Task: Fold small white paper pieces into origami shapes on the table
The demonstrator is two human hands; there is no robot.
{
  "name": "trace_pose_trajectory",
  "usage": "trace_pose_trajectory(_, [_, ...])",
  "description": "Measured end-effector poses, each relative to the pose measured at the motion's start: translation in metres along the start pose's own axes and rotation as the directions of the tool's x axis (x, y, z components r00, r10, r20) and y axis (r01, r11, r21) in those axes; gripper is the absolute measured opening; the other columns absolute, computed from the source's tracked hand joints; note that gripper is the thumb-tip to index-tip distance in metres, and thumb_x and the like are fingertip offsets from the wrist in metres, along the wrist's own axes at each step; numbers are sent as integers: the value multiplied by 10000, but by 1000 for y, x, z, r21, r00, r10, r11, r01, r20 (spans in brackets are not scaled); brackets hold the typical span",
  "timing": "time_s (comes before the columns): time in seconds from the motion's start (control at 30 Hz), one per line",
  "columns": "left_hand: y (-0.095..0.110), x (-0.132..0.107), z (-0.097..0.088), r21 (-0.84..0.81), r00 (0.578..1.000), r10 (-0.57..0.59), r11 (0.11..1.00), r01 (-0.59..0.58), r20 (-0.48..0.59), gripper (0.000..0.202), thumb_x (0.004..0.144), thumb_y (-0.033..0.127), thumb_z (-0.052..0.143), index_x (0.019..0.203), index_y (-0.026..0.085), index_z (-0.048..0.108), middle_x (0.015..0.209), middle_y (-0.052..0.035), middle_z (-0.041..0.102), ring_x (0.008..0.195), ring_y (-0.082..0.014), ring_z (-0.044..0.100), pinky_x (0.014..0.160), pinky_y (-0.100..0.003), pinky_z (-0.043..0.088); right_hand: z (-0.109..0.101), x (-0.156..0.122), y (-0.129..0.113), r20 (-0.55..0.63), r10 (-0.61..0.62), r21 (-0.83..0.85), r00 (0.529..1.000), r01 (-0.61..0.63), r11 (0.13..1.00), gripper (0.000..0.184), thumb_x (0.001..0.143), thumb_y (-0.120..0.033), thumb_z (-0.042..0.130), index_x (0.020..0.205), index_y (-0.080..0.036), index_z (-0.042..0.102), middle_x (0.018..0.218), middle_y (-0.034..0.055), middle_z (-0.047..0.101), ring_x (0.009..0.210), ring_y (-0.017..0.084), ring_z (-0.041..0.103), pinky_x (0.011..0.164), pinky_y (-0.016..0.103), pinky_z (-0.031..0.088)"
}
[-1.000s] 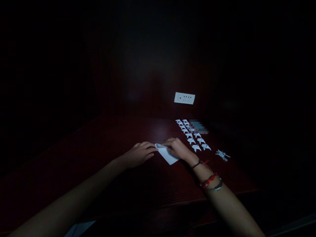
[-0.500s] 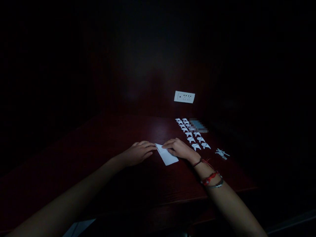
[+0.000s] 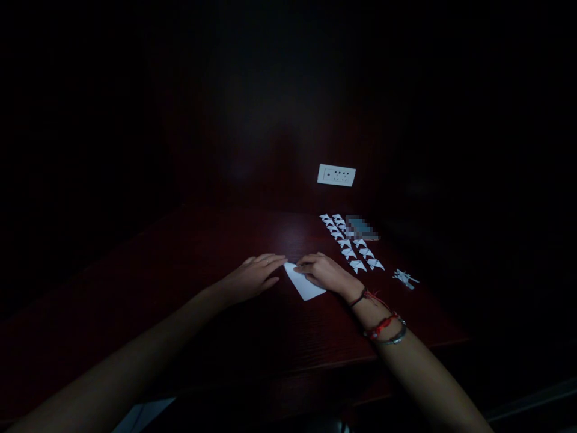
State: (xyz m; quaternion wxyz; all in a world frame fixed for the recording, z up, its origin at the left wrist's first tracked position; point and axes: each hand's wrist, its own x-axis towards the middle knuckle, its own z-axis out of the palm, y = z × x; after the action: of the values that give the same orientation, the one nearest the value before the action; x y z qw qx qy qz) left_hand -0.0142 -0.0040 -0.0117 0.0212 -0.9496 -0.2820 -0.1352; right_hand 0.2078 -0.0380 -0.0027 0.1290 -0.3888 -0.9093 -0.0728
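A folded piece of white paper [image 3: 307, 287] lies on the dark red table, its narrow corner pointing away from me. My right hand [image 3: 327, 273] rests on the paper's upper right part with bent fingers pressed to it; the fingertips are partly hidden under the hand. At the paper's upper left corner is my left hand [image 3: 252, 278], flat, with its fingers stretched out and the thumb apart. Its fingertips touch or nearly touch that corner.
Several small folded white paper pieces [image 3: 347, 253] are laid in two rows to the right. A blurred bluish item [image 3: 362, 228] lies beside them. Nearer right is a small heap of white paper strips [image 3: 406, 278]. A white socket plate [image 3: 336, 175] is on the back wall.
My left fingers have straightened and lifted slightly at the paper's corner. The flap seen along the paper's left edge now looks flat. My right hand stays on the paper.
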Motion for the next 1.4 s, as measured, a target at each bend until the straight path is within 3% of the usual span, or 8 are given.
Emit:
trace_pose_trajectory(0.3, [-1,-2,5,35,999,-13,999,11,40,351,858,337,277,1202,296,329,1275,29,338,1152,-194,292,867,-333,269,-6,1,-5,-23,-3,8,1000,4,1000,227,802,-184,418,963,-182,578,969,55,571,920,157,486,791,290,318])
trace_pose_trajectory(0.67, [-2,-2,9,19,994,-36,999,34,108,402,864,319,230,1264,286,212,1325,11,238,1194,-222,215,888,-390,246,-5,2,-6,-5,12,4,1000,-12,1000,243,815,-195,390,975,-183,573,986,65,562,938,161,483,795,297,317])
trace_pose_trajectory(1.4, [1,-2,7,49,996,-40,998,35,84,385,855,302,252,1240,298,264,1308,32,277,1171,-230,258,877,-381,263,-2,0,-3,-11,19,10,1000,-19,1000,269,779,-137,421,994,-213,565,1022,40,553,947,165,479,793,307,305])
